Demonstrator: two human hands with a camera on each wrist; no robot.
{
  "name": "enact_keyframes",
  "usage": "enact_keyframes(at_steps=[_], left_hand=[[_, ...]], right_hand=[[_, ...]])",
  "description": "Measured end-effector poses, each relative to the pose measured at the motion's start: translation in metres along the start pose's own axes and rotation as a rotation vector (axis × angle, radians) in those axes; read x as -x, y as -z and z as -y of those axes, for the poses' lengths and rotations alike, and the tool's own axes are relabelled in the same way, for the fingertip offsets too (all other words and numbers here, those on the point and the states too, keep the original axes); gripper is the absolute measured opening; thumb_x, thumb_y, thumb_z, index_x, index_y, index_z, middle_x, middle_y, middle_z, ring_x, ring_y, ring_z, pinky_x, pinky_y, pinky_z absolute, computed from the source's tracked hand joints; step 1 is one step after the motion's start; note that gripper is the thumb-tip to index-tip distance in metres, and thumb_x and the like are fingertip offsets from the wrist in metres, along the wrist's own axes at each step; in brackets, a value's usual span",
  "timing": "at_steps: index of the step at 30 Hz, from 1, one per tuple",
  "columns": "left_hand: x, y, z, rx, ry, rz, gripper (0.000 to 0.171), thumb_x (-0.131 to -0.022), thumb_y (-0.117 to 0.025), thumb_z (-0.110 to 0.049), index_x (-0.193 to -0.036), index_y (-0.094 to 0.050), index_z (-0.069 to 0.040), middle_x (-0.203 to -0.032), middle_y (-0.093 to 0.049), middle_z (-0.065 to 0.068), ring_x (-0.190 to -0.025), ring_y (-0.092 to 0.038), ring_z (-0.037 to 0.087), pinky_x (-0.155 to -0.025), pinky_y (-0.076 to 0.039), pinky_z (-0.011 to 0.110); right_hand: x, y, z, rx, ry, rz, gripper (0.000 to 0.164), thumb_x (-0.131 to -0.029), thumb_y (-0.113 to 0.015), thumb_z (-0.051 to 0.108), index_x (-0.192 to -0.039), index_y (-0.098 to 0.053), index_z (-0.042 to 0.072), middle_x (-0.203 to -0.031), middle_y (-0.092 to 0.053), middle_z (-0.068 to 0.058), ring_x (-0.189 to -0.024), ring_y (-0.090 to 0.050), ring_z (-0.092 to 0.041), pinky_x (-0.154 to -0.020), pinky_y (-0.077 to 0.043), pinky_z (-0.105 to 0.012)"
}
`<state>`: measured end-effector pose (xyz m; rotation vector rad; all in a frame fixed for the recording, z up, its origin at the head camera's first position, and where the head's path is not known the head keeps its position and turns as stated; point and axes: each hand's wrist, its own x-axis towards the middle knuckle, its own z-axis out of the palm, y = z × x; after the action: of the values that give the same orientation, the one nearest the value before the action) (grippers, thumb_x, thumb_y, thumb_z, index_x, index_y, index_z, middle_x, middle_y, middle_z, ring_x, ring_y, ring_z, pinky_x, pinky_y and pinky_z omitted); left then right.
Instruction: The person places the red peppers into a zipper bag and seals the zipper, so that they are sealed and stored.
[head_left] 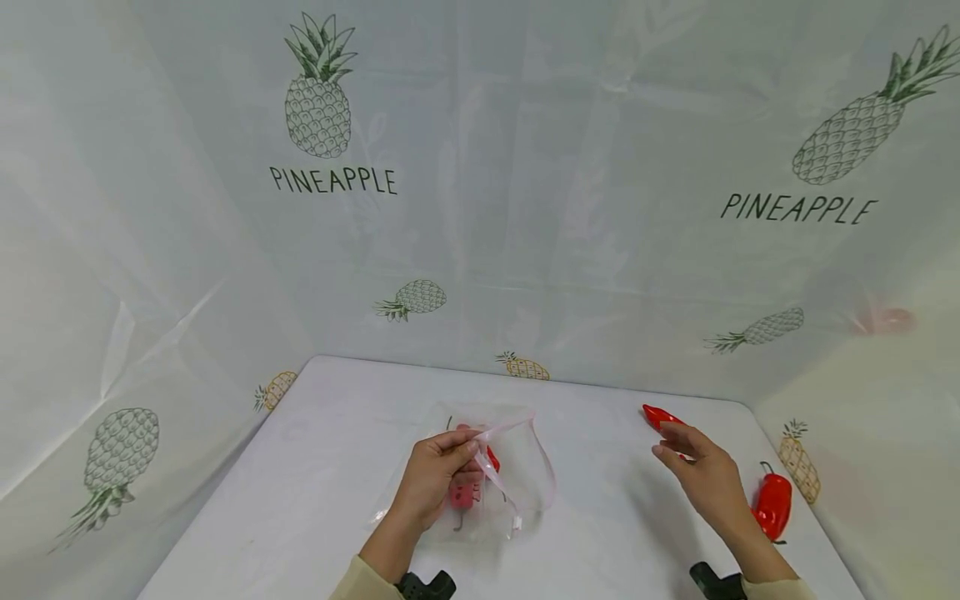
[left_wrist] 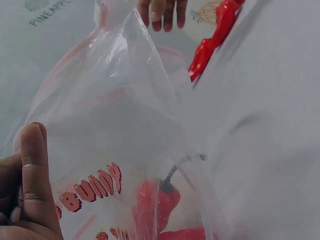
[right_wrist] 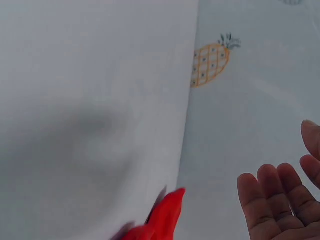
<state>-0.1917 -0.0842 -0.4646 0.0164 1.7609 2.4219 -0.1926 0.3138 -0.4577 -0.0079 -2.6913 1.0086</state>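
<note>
Between its thumb and fingers, my left hand (head_left: 429, 482) pinches the rim of a clear zip bag (head_left: 536, 487) with a pink edge. Red lettering is printed on the bag, and its mouth gapes toward the right. Red peppers (left_wrist: 157, 200) with dark stems show through the plastic. My right hand (head_left: 703, 479) hovers over the right side of the table, fingers loosely bent and holding nothing. Partly hidden behind its fingertips lies a long red pepper (head_left: 658, 415). A plumper red pepper (head_left: 774, 504) lies to the right of that wrist.
The white table (head_left: 300, 483) carries the bag and loose peppers. Behind and beside it hangs a pale curtain (head_left: 525, 208) printed with pineapples. The table's right edge runs close by the plump pepper.
</note>
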Motion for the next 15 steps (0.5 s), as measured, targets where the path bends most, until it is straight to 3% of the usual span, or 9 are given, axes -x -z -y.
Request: enact_keyframes(at_steps=[3, 6, 10, 15], left_hand=[[0.000, 0.000, 0.000, -0.012, -0.001, -0.001, 0.034, -0.100, -0.070, -0.002, -0.131, -0.066, 0.012, -0.095, -0.073, 0.004, -0.074, -0.068, 0.010, -0.072, -0.066, 0.027], [0.000, 0.000, 0.000, -0.024, -0.003, 0.001, 0.035, -0.100, -0.070, -0.003, -0.131, -0.066, 0.012, -0.096, -0.073, 0.005, -0.075, -0.068, 0.011, -0.073, -0.067, 0.027], [0.001, 0.001, 0.001, -0.029, -0.003, 0.008, 0.035, -0.100, -0.070, -0.004, -0.131, -0.066, 0.011, -0.097, -0.073, 0.006, -0.076, -0.069, 0.011, -0.074, -0.067, 0.028], [0.000, 0.002, 0.003, -0.033, -0.001, 0.022, 0.034, -0.100, -0.071, -0.005, -0.131, -0.067, 0.010, -0.097, -0.074, 0.006, -0.075, -0.070, 0.011, -0.074, -0.067, 0.027]], right_hand=[[-0.002, 0.008, -0.013, 0.019, -0.006, 0.011, 0.050, -0.102, -0.073, 0.030, -0.142, -0.061, 0.002, -0.131, -0.069, -0.027, -0.116, -0.067, -0.045, -0.076, -0.060, -0.017], [-0.005, 0.016, -0.029, 0.059, -0.026, 0.053, 0.052, -0.103, -0.070, 0.027, -0.146, -0.057, 0.000, -0.132, -0.067, -0.030, -0.120, -0.064, -0.049, -0.087, -0.065, -0.042], [-0.010, 0.024, -0.053, 0.105, -0.082, 0.134, 0.057, -0.105, -0.067, 0.024, -0.152, -0.048, -0.002, -0.140, -0.059, -0.036, -0.129, -0.054, -0.055, -0.099, -0.052, -0.072], [-0.014, 0.027, -0.075, 0.129, -0.146, 0.191, 0.060, -0.103, -0.067, 0.019, -0.154, -0.044, -0.003, -0.146, -0.051, -0.039, -0.133, -0.048, -0.059, -0.100, -0.049, -0.076]])
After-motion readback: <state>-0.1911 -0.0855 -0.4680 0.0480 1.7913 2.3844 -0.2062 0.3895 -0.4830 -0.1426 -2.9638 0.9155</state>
